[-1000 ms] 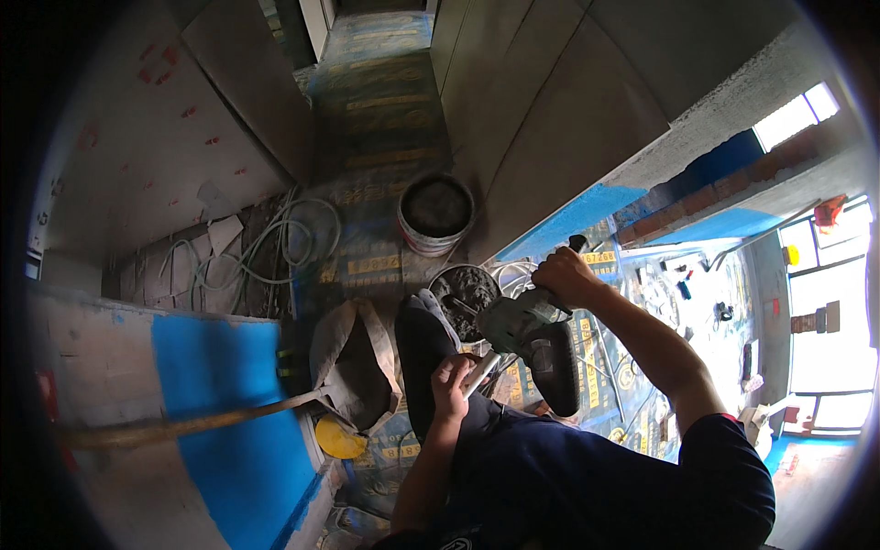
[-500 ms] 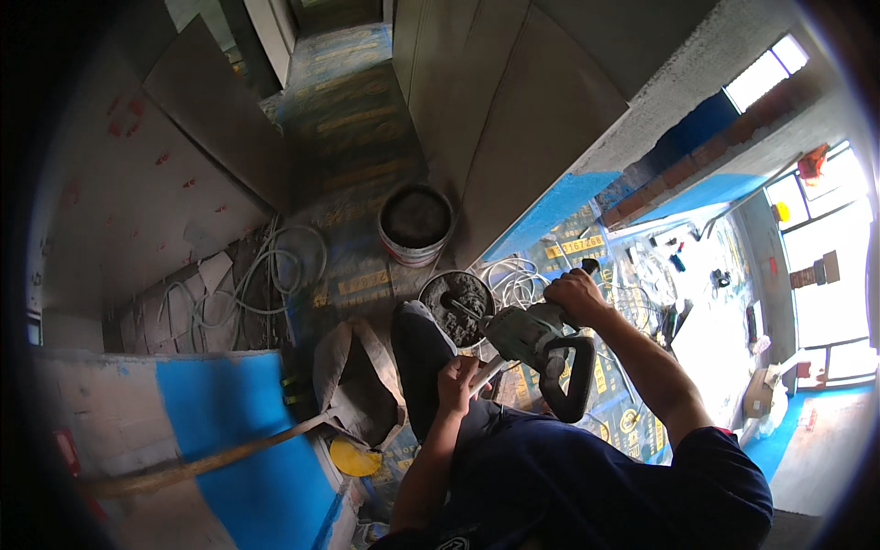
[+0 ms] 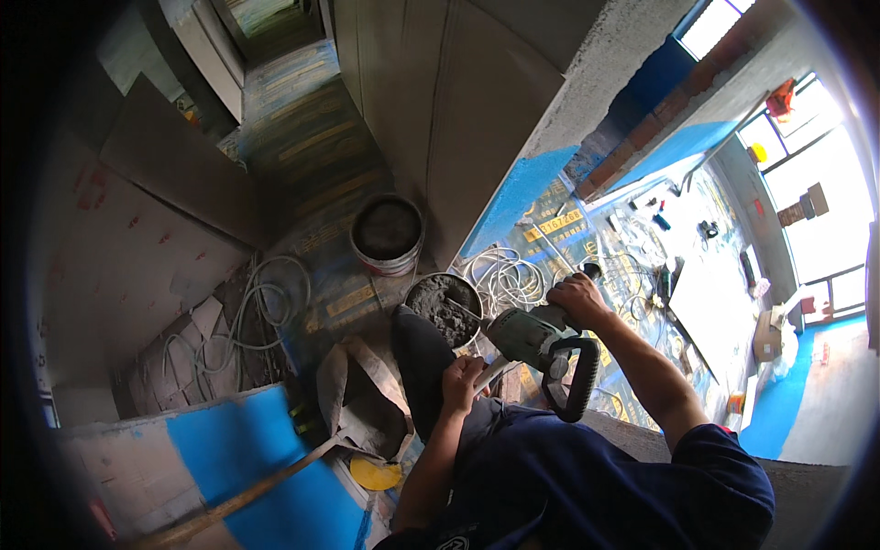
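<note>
A greenish power mixer (image 3: 520,334) with a black loop handle lies across in front of me. Its thin metal rod runs into a bucket of lumpy grey mortar (image 3: 444,307). My right hand (image 3: 579,299) is closed around the black grip at the mixer's far right end. Lower down, my left hand (image 3: 462,383) is wrapped round a pale side handle (image 3: 495,374) that sticks out toward my body. My knee in dark trousers (image 3: 417,362) rests close against the mortar bucket. The rod's end is hidden in the mortar.
Behind stands another bucket (image 3: 388,234) with dark contents. An open sack of grey powder (image 3: 367,417) and a long wooden handle (image 3: 247,495) are at left. Coiled hoses (image 3: 504,278) lie beyond the mixer; a pale hose (image 3: 240,316) lies left. Panels (image 3: 458,119) lean at the back.
The view has swung slightly, so the buckets and walls appear shifted left. Both hands keep their hold on the mixer, and its rod stays in the mortar.
</note>
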